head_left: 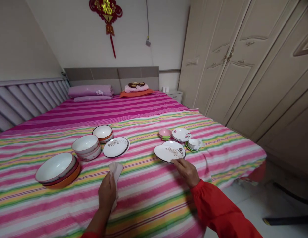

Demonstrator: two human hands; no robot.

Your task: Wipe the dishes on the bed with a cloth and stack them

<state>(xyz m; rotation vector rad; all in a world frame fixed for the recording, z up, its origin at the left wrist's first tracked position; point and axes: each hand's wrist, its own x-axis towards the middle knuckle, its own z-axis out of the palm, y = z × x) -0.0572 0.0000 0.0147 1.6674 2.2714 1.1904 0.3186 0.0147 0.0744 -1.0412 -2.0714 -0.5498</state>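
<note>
My left hand [107,190] is closed around a white cloth [115,170] above the striped bedspread. My right hand [186,172] grips the near right edge of a white plate [166,153] with a dark rim and a brown flower print. That plate overlaps another dark-rimmed plate [177,145] behind it; whether the two touch, I cannot tell. Near my left hand lie similar stacked plates [115,147]. Just beyond my right hand are small white bowls [194,143], a pink bowl [165,133] and red-flowered plates [181,134].
Left on the striped bedspread [144,205] stand large stacked bowls [57,168], white bowls [85,144] and an orange-banded bowl [103,132]. Folded bedding [90,91] lies by the headboard [106,75]. A wardrobe [225,66] rises at the right, beyond the bed's edge.
</note>
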